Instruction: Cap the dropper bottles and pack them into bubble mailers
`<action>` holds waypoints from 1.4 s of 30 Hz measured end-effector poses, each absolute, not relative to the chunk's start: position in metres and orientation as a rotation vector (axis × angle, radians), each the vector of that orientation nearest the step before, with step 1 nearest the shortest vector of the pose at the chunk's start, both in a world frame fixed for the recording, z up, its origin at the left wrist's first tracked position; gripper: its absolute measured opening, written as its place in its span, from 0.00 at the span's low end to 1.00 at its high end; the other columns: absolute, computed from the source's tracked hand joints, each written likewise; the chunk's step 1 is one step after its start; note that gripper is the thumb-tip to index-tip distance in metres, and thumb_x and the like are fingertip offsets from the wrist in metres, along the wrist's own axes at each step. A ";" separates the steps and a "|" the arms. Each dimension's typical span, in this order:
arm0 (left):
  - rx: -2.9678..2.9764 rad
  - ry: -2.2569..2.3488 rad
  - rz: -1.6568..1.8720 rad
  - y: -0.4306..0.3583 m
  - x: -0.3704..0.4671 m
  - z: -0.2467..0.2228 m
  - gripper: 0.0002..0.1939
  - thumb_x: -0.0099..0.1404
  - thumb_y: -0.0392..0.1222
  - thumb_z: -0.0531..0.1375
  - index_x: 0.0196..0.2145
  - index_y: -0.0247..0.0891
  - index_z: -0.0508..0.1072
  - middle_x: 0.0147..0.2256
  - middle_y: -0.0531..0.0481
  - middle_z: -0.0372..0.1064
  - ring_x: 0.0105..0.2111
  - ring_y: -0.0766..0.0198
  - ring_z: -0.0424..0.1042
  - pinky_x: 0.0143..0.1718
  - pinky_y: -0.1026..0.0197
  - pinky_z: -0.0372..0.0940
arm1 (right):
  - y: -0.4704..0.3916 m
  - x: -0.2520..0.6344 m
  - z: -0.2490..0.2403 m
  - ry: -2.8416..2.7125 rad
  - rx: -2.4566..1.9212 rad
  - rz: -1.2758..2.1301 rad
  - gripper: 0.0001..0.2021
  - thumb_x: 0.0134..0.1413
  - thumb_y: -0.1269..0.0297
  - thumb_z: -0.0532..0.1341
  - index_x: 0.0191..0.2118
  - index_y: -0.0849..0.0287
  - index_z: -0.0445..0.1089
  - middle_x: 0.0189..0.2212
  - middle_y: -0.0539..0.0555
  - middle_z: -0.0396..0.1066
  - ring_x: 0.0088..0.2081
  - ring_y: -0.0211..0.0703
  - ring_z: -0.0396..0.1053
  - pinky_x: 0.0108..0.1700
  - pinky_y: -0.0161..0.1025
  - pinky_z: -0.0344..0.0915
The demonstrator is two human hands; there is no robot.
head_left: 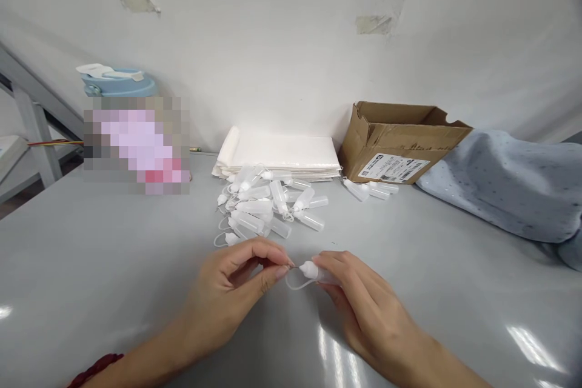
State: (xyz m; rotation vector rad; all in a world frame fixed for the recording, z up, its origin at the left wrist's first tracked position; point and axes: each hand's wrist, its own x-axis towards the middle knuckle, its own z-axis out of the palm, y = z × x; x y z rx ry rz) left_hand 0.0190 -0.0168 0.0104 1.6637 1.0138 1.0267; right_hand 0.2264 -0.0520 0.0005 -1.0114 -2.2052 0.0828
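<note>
My right hand (368, 303) is wrapped round a small translucent bottle (324, 275), which lies roughly level with its white tip pointing left. A thin needle-like piece extends from that tip to the pinched thumb and forefinger of my left hand (245, 285). Whatever sits between those fingertips is too small to make out. A thin white strap loops below, from the bottle's neck towards my left fingertips. Just beyond my hands, a loose pile of similar bottles (254, 207) covers the middle of the grey table (150, 248).
Behind the pile lies a stack of white sheets (282, 154). An open cardboard box (400, 142) stands to its right, with several bottles (377, 192) before it. Grey-blue cloth (509, 185) drapes at the right. A blue container (120, 83) and a pixelated area are at the back left.
</note>
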 end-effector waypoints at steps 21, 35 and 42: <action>1.879 0.889 1.121 -0.024 0.020 0.002 0.09 0.64 0.29 0.56 0.29 0.40 0.69 0.29 0.54 0.71 0.30 0.67 0.71 0.32 0.64 0.66 | -0.053 0.225 0.006 -2.359 -0.855 -0.311 0.15 0.54 0.87 0.50 0.46 0.80 0.65 0.31 0.68 0.72 0.33 0.49 0.68 0.30 0.45 0.70; 2.129 0.876 1.028 -0.019 0.019 0.010 0.07 0.65 0.30 0.56 0.36 0.39 0.70 0.32 0.52 0.70 0.34 0.66 0.68 0.36 0.64 0.64 | -0.052 0.233 0.000 -2.272 -0.873 -0.228 0.18 0.53 0.87 0.55 0.50 0.77 0.64 0.39 0.68 0.70 0.37 0.49 0.65 0.34 0.46 0.68; 2.209 0.767 1.096 -0.019 0.023 0.004 0.08 0.63 0.25 0.55 0.34 0.36 0.70 0.29 0.51 0.69 0.30 0.66 0.66 0.35 0.62 0.64 | -0.054 0.231 0.002 -2.328 -0.821 -0.307 0.15 0.53 0.89 0.53 0.46 0.79 0.67 0.37 0.68 0.72 0.38 0.51 0.68 0.33 0.45 0.69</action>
